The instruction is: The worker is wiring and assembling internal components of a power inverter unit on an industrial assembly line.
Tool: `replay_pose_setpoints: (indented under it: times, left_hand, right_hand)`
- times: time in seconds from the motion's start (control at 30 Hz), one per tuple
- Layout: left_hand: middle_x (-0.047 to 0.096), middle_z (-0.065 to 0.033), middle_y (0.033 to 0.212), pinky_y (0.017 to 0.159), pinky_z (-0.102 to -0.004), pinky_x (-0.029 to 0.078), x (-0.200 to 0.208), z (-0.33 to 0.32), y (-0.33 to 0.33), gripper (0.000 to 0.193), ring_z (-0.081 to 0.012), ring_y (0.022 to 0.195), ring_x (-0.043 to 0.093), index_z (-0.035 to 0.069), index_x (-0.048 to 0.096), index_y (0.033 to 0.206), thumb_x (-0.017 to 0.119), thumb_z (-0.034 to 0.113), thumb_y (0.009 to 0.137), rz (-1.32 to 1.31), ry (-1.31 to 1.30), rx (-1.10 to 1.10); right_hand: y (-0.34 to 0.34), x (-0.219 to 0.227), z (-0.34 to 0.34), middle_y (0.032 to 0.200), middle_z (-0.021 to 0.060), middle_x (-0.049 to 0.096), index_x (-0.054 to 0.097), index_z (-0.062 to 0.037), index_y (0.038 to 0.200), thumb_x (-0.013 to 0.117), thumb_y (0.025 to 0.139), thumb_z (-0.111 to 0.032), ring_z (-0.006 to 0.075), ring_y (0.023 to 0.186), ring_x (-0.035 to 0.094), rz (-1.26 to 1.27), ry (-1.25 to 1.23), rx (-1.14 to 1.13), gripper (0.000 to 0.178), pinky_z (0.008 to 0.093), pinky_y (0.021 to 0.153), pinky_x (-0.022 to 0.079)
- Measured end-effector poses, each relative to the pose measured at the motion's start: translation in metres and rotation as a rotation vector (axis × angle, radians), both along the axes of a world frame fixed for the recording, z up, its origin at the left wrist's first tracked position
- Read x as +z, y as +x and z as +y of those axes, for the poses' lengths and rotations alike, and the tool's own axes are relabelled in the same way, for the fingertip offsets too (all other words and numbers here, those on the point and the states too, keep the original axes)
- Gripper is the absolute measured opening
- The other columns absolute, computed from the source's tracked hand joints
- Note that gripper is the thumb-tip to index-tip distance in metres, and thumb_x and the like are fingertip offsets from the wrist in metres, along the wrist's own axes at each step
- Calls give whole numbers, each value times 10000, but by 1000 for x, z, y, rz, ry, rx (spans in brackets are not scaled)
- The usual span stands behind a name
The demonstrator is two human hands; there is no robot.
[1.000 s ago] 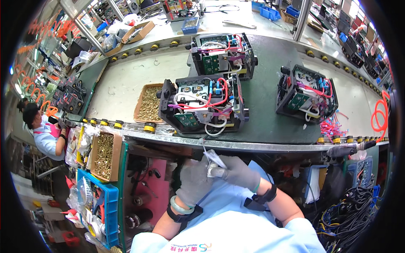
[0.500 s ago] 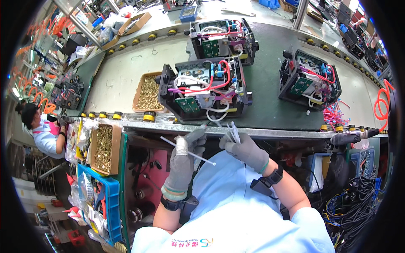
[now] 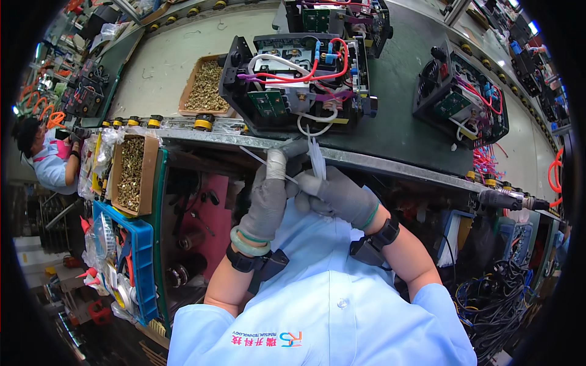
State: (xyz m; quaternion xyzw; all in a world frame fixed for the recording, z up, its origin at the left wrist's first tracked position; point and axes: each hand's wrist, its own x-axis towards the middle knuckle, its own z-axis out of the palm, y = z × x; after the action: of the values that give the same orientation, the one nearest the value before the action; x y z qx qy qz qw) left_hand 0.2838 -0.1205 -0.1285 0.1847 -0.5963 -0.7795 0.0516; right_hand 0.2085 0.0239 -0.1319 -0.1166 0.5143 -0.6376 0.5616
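Both my hands wear grey gloves and meet just in front of the bench's metal edge. My left hand (image 3: pixel 267 201), white tape wrapped round one finger, pinches a single white cable tie (image 3: pixel 253 155) whose end sticks out to the upper left. In my right hand (image 3: pixel 345 198) is a bundle of white cable ties (image 3: pixel 317 160), standing upright between the fingers. The fingertips of the two hands are close together, and the middle of the single tie is hidden. Right beyond them stands an open black electrical unit (image 3: pixel 268 105) with green boards and red and white cables.
More open units stand behind (image 3: pixel 316 21) and to the right (image 3: pixel 459 91). Boxes of brass-coloured hardware lie on the bench (image 3: pixel 206 85) and at the left (image 3: pixel 130 174), above a blue tool crate (image 3: pixel 144 268). A power screwdriver (image 3: pixel 510 200) lies at the right edge. Another person (image 3: pixel 52 155) works far left.
My hands have come together; the right moved left toward the left hand with the bundle. The single tie's lower end is now at the right hand's fingers. The view has shifted.
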Motion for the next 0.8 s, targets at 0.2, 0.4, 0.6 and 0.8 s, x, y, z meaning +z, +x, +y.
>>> replay_pose_setpoints:
  times: [0.2,0.4,0.6,0.8]
  left_hand:
    - [639,-67,1000,717,-316,498,-25,-21,-1,413,-121,801,613,5,623,1204,453,338,1029,223,-508,-32]
    - [656,-141,826,623,-429,501,-22,-67,-36,388,-343,739,659,57,587,1196,630,113,815,-37,-1750,-232]
    - [650,-74,714,556,-432,484,-12,-69,-48,214,-313,630,660,107,600,997,650,138,791,-183,-1928,-369]
    - [680,-149,711,616,-439,520,-15,-58,-44,310,-332,665,689,47,632,1006,653,343,915,27,-1061,-233]
  right_hand:
    - [-5,8,19,715,4,590,679,-8,1099,603,938,-196,71,659,517,112,138,-166,259,236,609,404]
    - [-12,-1,47,686,-37,507,686,10,1090,579,909,-170,54,633,430,211,159,-322,277,235,582,349]
    - [-9,5,46,638,-56,438,691,27,944,558,928,-309,47,576,368,196,196,-403,362,238,522,277]
    - [-4,2,44,576,-61,428,653,0,835,532,943,-363,36,501,359,152,221,-495,398,240,462,276]
